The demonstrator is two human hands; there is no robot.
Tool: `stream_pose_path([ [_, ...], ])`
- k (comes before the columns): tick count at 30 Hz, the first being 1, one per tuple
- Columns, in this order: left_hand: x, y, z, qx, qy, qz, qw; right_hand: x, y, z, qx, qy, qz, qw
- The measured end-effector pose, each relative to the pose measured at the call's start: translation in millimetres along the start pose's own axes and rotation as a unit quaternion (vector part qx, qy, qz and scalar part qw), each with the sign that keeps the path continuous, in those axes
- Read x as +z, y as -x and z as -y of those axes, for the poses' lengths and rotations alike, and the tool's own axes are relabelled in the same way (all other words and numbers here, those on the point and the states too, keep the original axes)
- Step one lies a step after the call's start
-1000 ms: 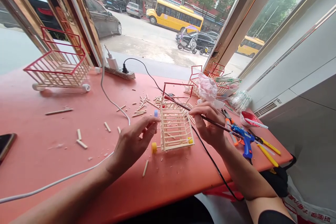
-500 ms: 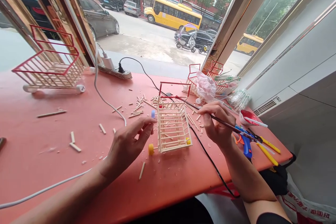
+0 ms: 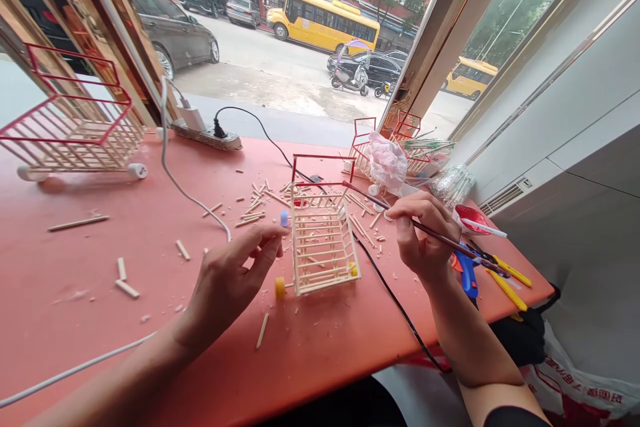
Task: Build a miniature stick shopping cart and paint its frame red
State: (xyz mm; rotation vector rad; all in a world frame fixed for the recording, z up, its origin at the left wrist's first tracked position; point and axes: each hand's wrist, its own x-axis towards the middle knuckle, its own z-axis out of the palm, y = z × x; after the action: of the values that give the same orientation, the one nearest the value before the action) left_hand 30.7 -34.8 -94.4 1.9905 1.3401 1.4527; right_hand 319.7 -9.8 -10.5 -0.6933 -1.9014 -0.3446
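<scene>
The cart (image 3: 323, 240) is hemmed in on its left by the left hand (image 3: 235, 273), and access from behind is cluttered by scraps (image 3: 250, 219). On its right, the gap is crossed by the brush (image 3: 373, 197) above and the black cable (image 3: 395, 303) below. In front, bare table (image 3: 310, 360) is interrupted by one stick (image 3: 263, 331).

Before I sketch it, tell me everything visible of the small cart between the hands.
The cart is an open basket of thin, pale, wooden-looking sticks, with a red handle frame at its far end. One blue wheel and two yellow wheels show. It stands on the reddish table, the left hand close beside it. A dark rod points at the handle's lower right corner; whether rod or hand touches is unclear.
</scene>
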Motion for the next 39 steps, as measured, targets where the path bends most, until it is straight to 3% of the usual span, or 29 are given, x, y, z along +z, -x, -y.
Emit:
stream_pose_path([
  [6,0.5,0.7,0.8,0.013,-0.002,0.001,1.000,8.2,4.7,4.2,0.006,-0.045,0.000,0.999],
  [11,0.4,1.0,1.1,0.029,-0.005,-0.006,1.000,11.3,11.0,1.5,0.056,-0.061,-0.007,0.997],
  [27,1.6,1.1,2.4,0.053,-0.005,-0.012,0.998,-0.6,13.8,-5.6,0.071,0.007,-0.035,0.997],
  [34,3.2,1.1,3.1,0.056,-0.006,-0.009,0.998,14.1,14.9,6.2,0.061,-0.108,-0.012,0.992],
  [39,3.8,0.9,3.6,0.064,-0.005,-0.008,0.998,18.0,17.5,8.6,0.067,-0.102,0.005,0.992],
])
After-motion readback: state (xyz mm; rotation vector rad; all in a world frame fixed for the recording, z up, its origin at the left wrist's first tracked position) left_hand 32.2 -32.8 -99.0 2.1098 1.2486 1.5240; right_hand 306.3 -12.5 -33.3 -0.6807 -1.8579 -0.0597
